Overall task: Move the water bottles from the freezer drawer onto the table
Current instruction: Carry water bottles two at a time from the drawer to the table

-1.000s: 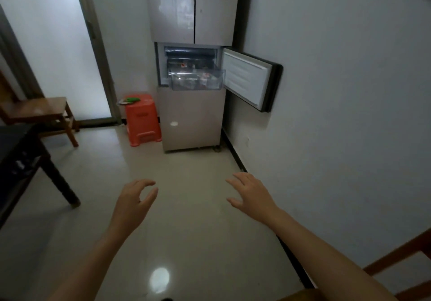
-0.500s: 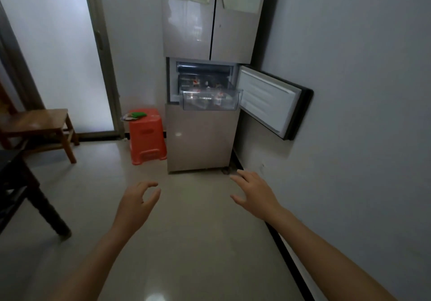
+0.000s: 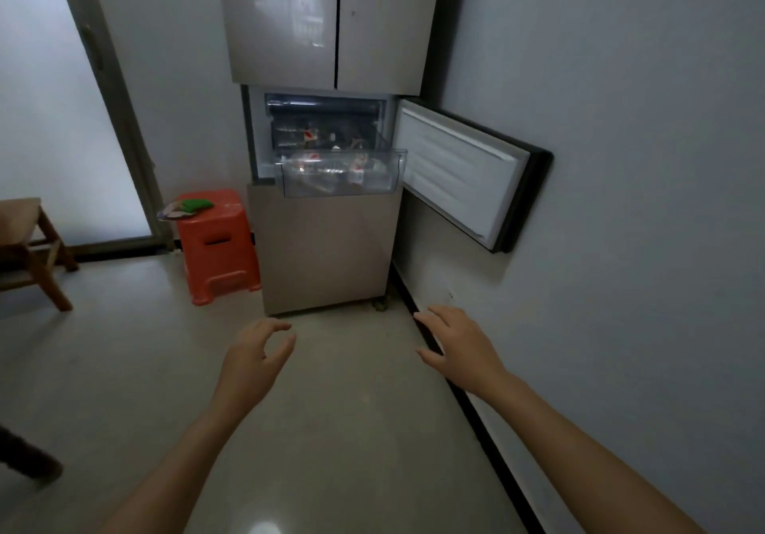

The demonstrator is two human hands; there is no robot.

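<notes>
A tall beige fridge [image 3: 327,252] stands ahead against the right wall. Its freezer door [image 3: 463,173] hangs open to the right. A clear plastic freezer drawer [image 3: 289,183] is pulled out, and clear water bottles [image 3: 331,167] with red-and-white labels lie inside it. More bottles show in the compartment behind. My left hand [image 3: 252,357] is stretched out over the floor, below and short of the drawer, fingers loosely curved and holding nothing. My right hand [image 3: 459,345] reaches forward near the wall, fingers spread and empty.
An orange plastic stool [image 3: 219,252] with a green item on top stands left of the fridge. A wooden stool [image 3: 29,252] sits at the left edge. A dark table leg [image 3: 25,459] shows at the lower left. The grey wall [image 3: 621,161] runs along the right.
The fridge and drawer have grown larger in view as I came closer. The dark table has slid out to the left. Both hands stay held out in front, empty.
</notes>
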